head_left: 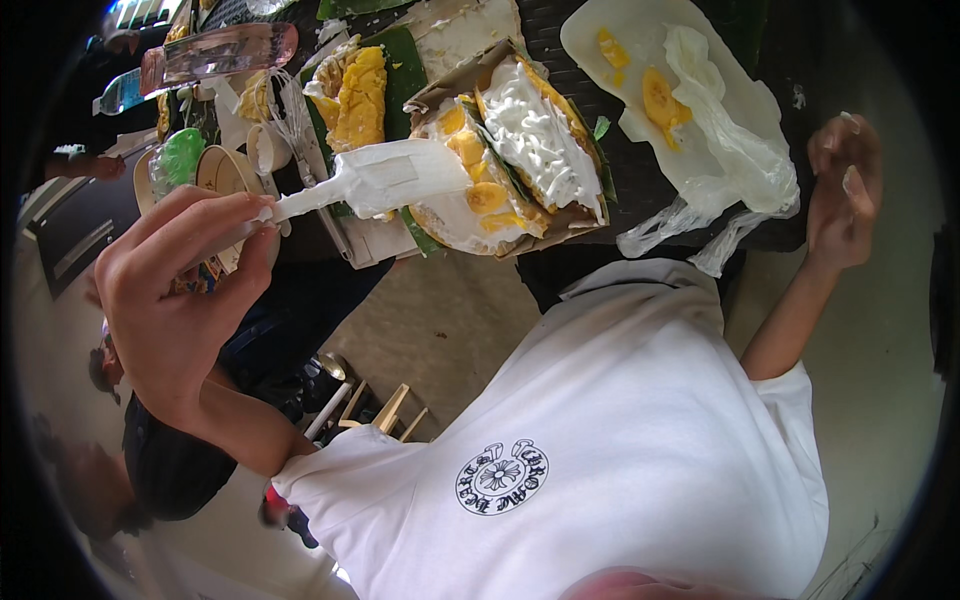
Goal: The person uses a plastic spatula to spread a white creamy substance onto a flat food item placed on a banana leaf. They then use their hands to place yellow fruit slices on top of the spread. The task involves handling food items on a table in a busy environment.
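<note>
Dark woven desk (640, 170) runs across the top of the view, crowded along its near edge; pale floor shows below it.

Left hand (180, 300): fingers (215, 215) curled and pressed together around the handle of a white spatula (375, 180), thumb closing from below. The hand sits off the desk edge, over the floor. The spatula's long axis runs nearly level, handle at the left, broad blade pointing right and slightly up. The blade lies over the near rim of a cream-covered cake (515, 150) with yellow fruit pieces, which sits on brown paper and green leaf; whether the blade touches the cream cannot be told.

Right hand (845, 190): fingers loosely spread, holding nothing, raised past the desk's right end, just beside a crumpled clear plastic bag (740, 170). The bag lies on a white board (640, 40) bearing yellow fruit slices. Open room is right of the bag; the left of the desk is packed with cups (225, 170) and a bottle (125, 92).
</note>
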The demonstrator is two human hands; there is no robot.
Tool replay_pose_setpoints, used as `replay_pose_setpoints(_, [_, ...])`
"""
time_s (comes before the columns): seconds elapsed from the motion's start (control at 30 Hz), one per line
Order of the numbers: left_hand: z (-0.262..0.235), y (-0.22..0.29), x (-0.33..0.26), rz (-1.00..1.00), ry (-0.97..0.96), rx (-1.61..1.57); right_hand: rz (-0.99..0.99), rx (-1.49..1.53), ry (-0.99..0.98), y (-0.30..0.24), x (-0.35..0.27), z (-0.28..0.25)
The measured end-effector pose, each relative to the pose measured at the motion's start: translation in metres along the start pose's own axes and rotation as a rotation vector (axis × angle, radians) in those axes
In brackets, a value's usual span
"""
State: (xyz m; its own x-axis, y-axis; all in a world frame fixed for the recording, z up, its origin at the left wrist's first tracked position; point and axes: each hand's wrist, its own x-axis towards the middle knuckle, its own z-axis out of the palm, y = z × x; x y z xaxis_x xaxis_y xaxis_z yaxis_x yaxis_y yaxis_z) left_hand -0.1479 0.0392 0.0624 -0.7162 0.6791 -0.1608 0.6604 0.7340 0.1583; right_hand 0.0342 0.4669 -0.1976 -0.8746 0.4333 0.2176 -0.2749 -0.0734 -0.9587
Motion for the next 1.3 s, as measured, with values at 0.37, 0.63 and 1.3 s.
replay_pose_setpoints(0.37, [-0.009, 0.008, 0.003, 0.011, -0.059, 0.055, -0.018, 0.006, -0.022, 0.001, 0.0, 0.0])
replay_pose_setpoints(0.63, [-0.008, 0.013, 0.003, -0.007, -0.059, 0.039, -0.013, 0.034, -0.022, 0.002, 0.0, -0.003])
replay_pose_setpoints(1.3, [-0.005, 0.008, 0.0, 0.034, -0.039, 0.042, 0.0, 0.033, -0.005, 0.002, 0.0, -0.003])
